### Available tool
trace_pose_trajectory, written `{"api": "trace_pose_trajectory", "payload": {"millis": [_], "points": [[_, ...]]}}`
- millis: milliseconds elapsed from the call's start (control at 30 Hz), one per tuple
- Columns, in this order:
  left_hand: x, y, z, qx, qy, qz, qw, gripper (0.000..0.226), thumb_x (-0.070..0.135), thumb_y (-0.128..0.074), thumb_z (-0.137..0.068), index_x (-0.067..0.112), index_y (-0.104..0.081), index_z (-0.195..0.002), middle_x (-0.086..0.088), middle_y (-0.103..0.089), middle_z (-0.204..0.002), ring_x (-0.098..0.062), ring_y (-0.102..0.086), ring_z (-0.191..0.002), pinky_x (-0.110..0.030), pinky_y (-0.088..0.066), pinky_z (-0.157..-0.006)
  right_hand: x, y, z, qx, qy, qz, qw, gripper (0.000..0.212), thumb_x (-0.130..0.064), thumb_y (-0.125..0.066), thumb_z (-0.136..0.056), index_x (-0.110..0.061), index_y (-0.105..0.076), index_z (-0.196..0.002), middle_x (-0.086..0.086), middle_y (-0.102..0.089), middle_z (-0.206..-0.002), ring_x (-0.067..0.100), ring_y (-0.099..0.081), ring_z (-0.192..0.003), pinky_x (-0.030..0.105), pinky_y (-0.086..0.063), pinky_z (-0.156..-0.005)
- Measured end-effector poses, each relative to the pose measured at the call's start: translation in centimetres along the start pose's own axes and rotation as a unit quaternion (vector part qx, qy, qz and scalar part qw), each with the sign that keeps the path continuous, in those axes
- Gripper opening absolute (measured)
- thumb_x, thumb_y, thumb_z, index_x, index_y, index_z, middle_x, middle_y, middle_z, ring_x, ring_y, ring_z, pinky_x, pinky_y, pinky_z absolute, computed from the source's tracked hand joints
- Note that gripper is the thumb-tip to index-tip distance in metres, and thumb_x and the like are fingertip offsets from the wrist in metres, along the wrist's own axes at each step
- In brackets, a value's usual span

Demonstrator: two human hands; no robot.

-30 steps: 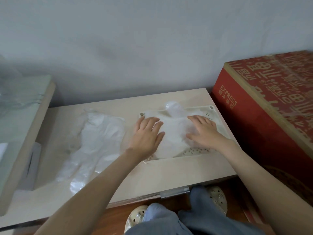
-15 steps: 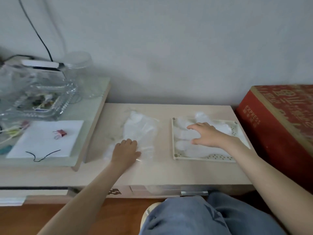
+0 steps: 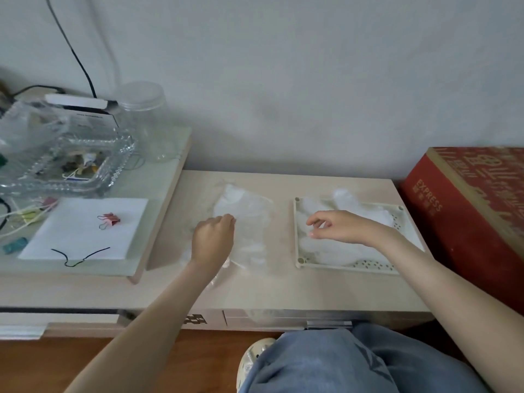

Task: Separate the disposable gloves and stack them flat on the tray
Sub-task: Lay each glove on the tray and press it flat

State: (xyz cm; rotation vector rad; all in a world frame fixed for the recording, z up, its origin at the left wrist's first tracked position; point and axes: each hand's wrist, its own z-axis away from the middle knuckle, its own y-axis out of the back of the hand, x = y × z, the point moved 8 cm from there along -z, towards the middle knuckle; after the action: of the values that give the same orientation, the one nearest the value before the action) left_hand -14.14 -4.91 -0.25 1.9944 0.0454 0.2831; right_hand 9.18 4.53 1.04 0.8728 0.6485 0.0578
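A loose pile of clear disposable gloves [image 3: 252, 219] lies on the beige table, left of the tray. My left hand [image 3: 214, 239] sits on the pile's left side, its fingers curled down into the plastic and gripping it. A cream perforated tray [image 3: 368, 264] lies on the right part of the table, with flattened gloves [image 3: 329, 248] stacked on it. One glove finger sticks out past the tray's far rim. My right hand [image 3: 337, 228] hovers just over the stack, its fingers loosely bent and holding nothing.
A red cardboard box [image 3: 465, 211] stands right against the table's right end. On the left a raised glass shelf carries a glass dish [image 3: 71, 160], a clear jar [image 3: 144, 120] and white paper [image 3: 85, 228] with a binder clip. My knee [image 3: 340, 364] is below the table's front edge.
My left hand left the tray, went to the loose pile and slid up it with curled fingers. My right hand lifted off the stacked gloves. The view swung left.
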Motion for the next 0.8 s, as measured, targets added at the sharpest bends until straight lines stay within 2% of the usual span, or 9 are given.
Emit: {"api": "trace_pose_trajectory", "payload": {"millis": [133, 233, 333, 400, 500, 567, 633, 700, 800], "points": [[3.3, 4.5, -0.8, 0.163, -0.062, 0.082, 0.981, 0.023, 0.013, -0.049, -0.091, 0.009, -0.06, -0.071, -0.001, -0.053, -0.053, -0.025, -0.051, -0.047, -0.028, -0.035, -0.052, -1.4, -0.2, -0.6, 0.007, -0.004, -0.212, 0.977, 0.046, -0.052, -0.045, -0.095, -0.01, -0.064, -0.102, 0.004, -0.066, -0.099, 0.014, -0.056, -0.076, 0.024, -0.041, -0.065], [8.3, 6.7, -0.5, 0.228, -0.232, 0.113, 0.939, 0.011, 0.001, -0.062, -0.085, 0.011, -0.059, -0.086, -0.002, -0.064, -0.073, -0.023, -0.062, -0.068, -0.031, -0.045, -0.07, -2.4, -0.5, -0.9, -0.034, 0.011, -0.442, 0.896, 0.062, -0.06, -0.049, -0.08, -0.008, -0.058, -0.113, 0.013, -0.067, -0.099, 0.024, -0.064, -0.083, 0.029, -0.05, -0.071], [12.1, 6.3, 0.4, 0.228, -0.374, 0.118, 0.891, 0.017, 0.001, -0.065, -0.086, 0.011, -0.056, -0.096, -0.004, -0.07, -0.093, -0.022, -0.067, -0.096, -0.033, -0.048, -0.087, -2.2, 0.9, -0.8, -0.028, 0.043, -0.593, 0.804, 0.072, -0.067, -0.046, -0.075, -0.014, -0.057, -0.123, 0.012, -0.07, -0.105, 0.025, -0.07, -0.089, 0.034, -0.057, -0.076], [13.4, 5.0, 1.0, 0.209, -0.435, 0.111, 0.869, 0.012, 0.004, -0.061, -0.09, 0.01, -0.055, -0.099, -0.005, -0.071, -0.099, -0.023, -0.066, -0.103, -0.035, -0.047, -0.093, -0.7, 2.0, -0.8, 0.004, 0.028, -0.626, 0.779, 0.074, -0.069, -0.035, -0.081, -0.019, -0.045, -0.135, 0.013, -0.07, -0.108, 0.028, -0.071, -0.093, 0.039, -0.053, -0.081], [15.1, 2.7, 0.9, 0.183, -0.483, 0.103, 0.85, 0.01, 0.003, -0.057, -0.092, 0.01, -0.054, -0.098, -0.006, -0.071, -0.102, -0.024, -0.066, -0.104, -0.037, -0.046, -0.097, 2.1, 2.7, -0.6, 0.005, 0.032, -0.654, 0.756, 0.101, -0.07, -0.063, -0.063, -0.021, -0.029, -0.145, 0.023, -0.068, -0.112, 0.04, -0.068, -0.099, 0.047, -0.053, -0.085], [16.3, 1.8, 0.7, 0.175, -0.494, 0.091, 0.847, 0.007, 0.002, -0.059, -0.091, 0.009, -0.06, -0.094, -0.007, -0.071, -0.099, -0.025, -0.065, -0.105, -0.039, -0.045, -0.098, 3.5, 2.4, -0.2, -0.013, 0.032, -0.636, 0.771, 0.109, -0.061, -0.085, -0.048, -0.025, -0.036, -0.139, 0.019, -0.065, -0.122, 0.036, -0.066, -0.107, 0.041, -0.058, -0.073], [17.7, 1.0, 0.4, 0.174, -0.498, 0.087, 0.845, 0.009, 0.003, -0.06, -0.09, 0.008, -0.067, -0.086, -0.007, -0.071, -0.096, -0.026, -0.066, -0.103, -0.041, -0.046, -0.098, 5.3, 2.2, 0.2, -0.008, 0.015, -0.609, 0.793, 0.083, -0.044, -0.08, -0.066, -0.031, -0.04, -0.138, 0.005, -0.061, -0.129, 0.03, -0.06, -0.119, 0.035, -0.058, -0.069], [18.9, 0.2, 0.0, 0.166, -0.504, 0.081, 0.844, 0.01, 0.004, -0.062, -0.089, 0.009, -0.068, -0.083, -0.006, -0.071, -0.095, -0.026, -0.066, -0.101, -0.042, -0.045, -0.099, 6.3, 2.1, 0.3, -0.01, 0.0, -0.559, 0.829, 0.063, -0.033, -0.067, -0.078, -0.033, -0.042, -0.136, -0.003, -0.065, -0.117, 0.024, -0.06, -0.119, 0.03, -0.054, -0.075], [20.6, -1.4, -0.4, 0.142, -0.526, 0.082, 0.835, 0.009, 0.002, -0.065, -0.085, 0.01, -0.067, -0.082, -0.005, -0.07, -0.092, -0.026, -0.063, -0.097, -0.04, -0.044, -0.1, 8.1, 1.8, 0.2, -0.009, -0.025, -0.413, 0.911, 0.047, -0.025, -0.072, -0.082, -0.026, -0.055, -0.126, 0.003, -0.069, -0.114, 0.017, -0.064, -0.11, 0.032, -0.045, -0.094]]}}
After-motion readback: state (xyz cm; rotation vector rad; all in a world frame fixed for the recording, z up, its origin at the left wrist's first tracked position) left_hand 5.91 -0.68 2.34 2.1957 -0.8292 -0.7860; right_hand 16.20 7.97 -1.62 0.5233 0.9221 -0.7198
